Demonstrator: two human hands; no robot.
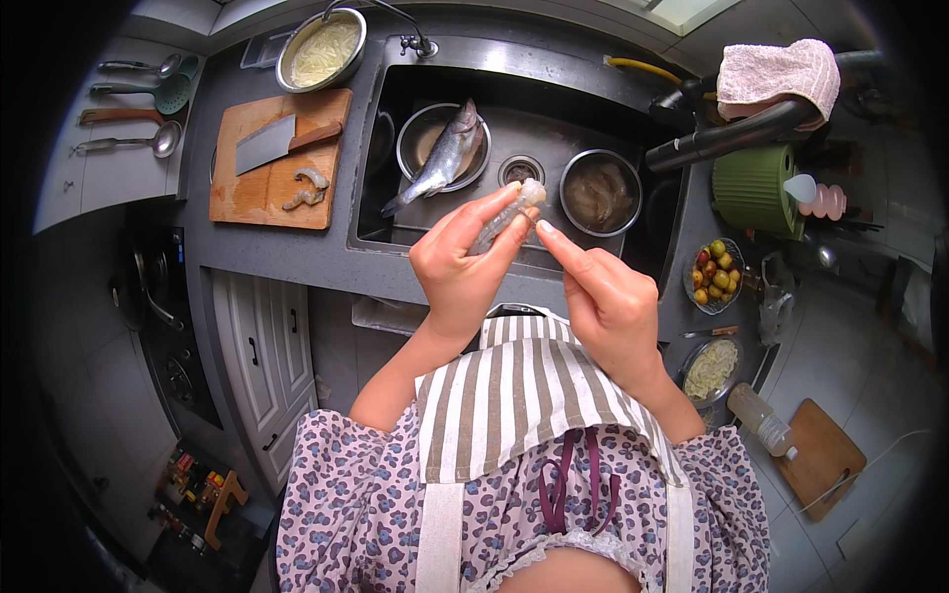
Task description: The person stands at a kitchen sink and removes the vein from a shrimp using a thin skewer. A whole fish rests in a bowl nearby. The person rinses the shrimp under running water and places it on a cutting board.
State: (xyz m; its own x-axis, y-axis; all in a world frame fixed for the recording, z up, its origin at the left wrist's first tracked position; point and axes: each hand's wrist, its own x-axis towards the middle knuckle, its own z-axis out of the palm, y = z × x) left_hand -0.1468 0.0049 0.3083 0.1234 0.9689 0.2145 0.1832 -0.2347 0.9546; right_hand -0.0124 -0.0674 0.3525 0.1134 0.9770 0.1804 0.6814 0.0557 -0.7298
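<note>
Work in hand: peeling a raw shrimp (509,212) over the front edge of the sink (613,109). The left hand (463,267) is gripping it, fingers (494,206) pressed around the body, holding it up at about twelve o'clock from the apron. The right hand (605,296) is coming in from four o'clock, forefinger extended and touching the shrimp's side, the other fingers curling under; whether anything is being pinched there cannot be told.

Progress, judged: partway. Two peeled shrimps (306,190) are lying on the wooden cutting board (247,193) at ten o'clock, beside a cleaver (272,143); more are waiting.

Containers, near to far:
- Steel bowl (712,368), four o'clock on the bench (326,262): pale shredded vegetable, possibly.
- Patterned bowl (714,277), three o'clock: small green and red fruits.
- Steel bowl in sink (599,193), one o'clock: greyish contents, probably unpeeled shrimps, blurred.
- Steel basin in sink (430,148), eleven o'clock: whole silver fish (443,158) lying across it.
- Steel bowl at the back (321,49), eleven o'clock, far: pale strips.

Also: green basket (756,188), pink towel (776,74) over the tap arm.
</note>
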